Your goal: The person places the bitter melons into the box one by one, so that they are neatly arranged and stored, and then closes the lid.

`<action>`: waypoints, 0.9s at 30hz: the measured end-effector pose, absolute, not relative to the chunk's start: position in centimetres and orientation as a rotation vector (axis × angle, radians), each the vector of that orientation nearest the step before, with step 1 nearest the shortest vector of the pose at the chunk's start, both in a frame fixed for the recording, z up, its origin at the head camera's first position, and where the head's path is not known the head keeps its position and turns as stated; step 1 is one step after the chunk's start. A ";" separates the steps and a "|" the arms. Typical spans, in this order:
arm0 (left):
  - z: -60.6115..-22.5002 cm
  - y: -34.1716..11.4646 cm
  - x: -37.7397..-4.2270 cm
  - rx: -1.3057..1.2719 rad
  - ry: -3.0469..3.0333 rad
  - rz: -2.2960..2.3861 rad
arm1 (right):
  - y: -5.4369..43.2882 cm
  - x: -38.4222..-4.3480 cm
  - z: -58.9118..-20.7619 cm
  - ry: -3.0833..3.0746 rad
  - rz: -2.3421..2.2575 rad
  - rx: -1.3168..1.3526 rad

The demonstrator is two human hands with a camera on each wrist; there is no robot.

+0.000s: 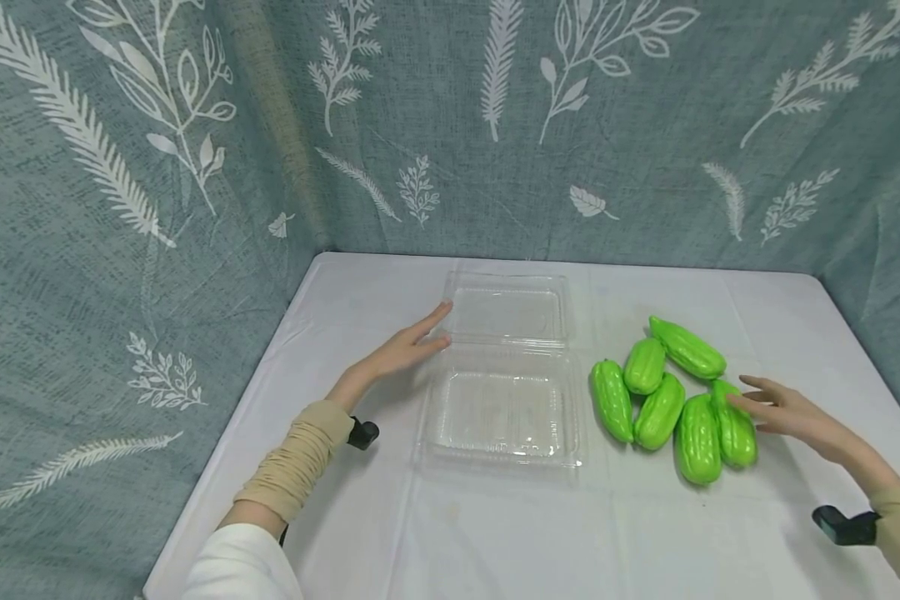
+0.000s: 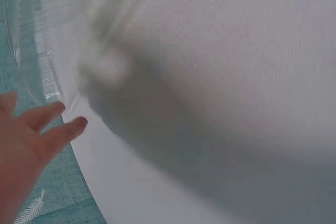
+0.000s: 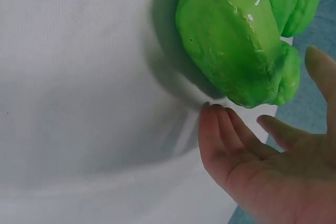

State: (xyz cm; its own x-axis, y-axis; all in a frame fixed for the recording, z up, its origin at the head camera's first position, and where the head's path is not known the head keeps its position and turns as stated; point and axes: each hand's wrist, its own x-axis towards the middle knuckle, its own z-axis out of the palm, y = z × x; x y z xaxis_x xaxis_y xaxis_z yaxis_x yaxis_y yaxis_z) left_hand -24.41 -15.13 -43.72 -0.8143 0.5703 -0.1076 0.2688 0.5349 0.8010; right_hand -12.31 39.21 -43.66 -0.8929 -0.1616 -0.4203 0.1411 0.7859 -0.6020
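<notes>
An open clear plastic clamshell box [image 1: 495, 460] lies flat, its lid [image 1: 567, 307] folded back toward the far curtain. My left hand [image 1: 403, 348] is at the box's left side near the hinge, fingers extended; whether they touch the plastic cannot be told. In the left wrist view, the box [image 2: 44, 51] lies just beyond that hand's fingertips. Several bright green, ridged bitter melons lie grouped right of the box. My right hand [image 1: 795, 414] reaches beside the rightmost melon [image 1: 737, 429] with fingers spread. In the right wrist view its fingers [image 3: 226, 135] are just short of a melon [image 3: 231, 40].
A white cloth [image 1: 517, 533] covers the table. Blue-grey curtains [image 1: 450, 200] with white leaf prints stand behind and along the sides. Dark wrist devices [image 1: 363, 433] stick out from both tan sleeves.
</notes>
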 end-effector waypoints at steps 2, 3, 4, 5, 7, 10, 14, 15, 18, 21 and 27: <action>-43.9 -15.1 -24.4 0.715 2.412 1.183 | 39.2 -12.3 -43.8 2.518 -0.886 -0.004; -43.9 -15.1 -24.4 0.730 2.407 1.192 | 39.1 -12.4 -43.8 2.516 -0.883 0.005; -44.0 -15.0 -24.3 0.746 2.404 1.203 | 39.2 -12.4 -43.9 2.514 -0.885 0.009; -44.1 -15.0 -24.3 0.760 2.400 1.215 | 39.2 -12.4 -43.9 2.512 -0.886 0.014; -44.3 -14.9 -24.2 0.791 2.392 1.245 | 39.2 -12.5 -44.1 2.512 -0.886 0.021; -44.6 -14.6 -24.1 0.820 2.373 1.303 | 39.2 -12.5 -44.2 2.518 -0.891 0.028; -45.2 -14.1 -24.0 0.835 2.360 1.362 | 39.2 -12.6 -44.4 2.533 -0.887 0.047; -45.3 -14.0 -24.0 0.831 2.363 1.368 | 39.1 -12.6 -44.4 2.535 -0.887 0.050; -45.7 -13.8 -24.0 0.838 2.383 1.378 | 39.1 -12.7 -44.5 2.538 -0.891 0.057; -45.4 -13.5 -23.8 0.867 2.409 1.382 | 39.2 -12.7 -44.6 2.540 -0.892 0.056; -45.2 -13.1 -23.8 0.885 2.446 1.391 | 39.2 -12.8 -44.5 2.539 -0.901 0.061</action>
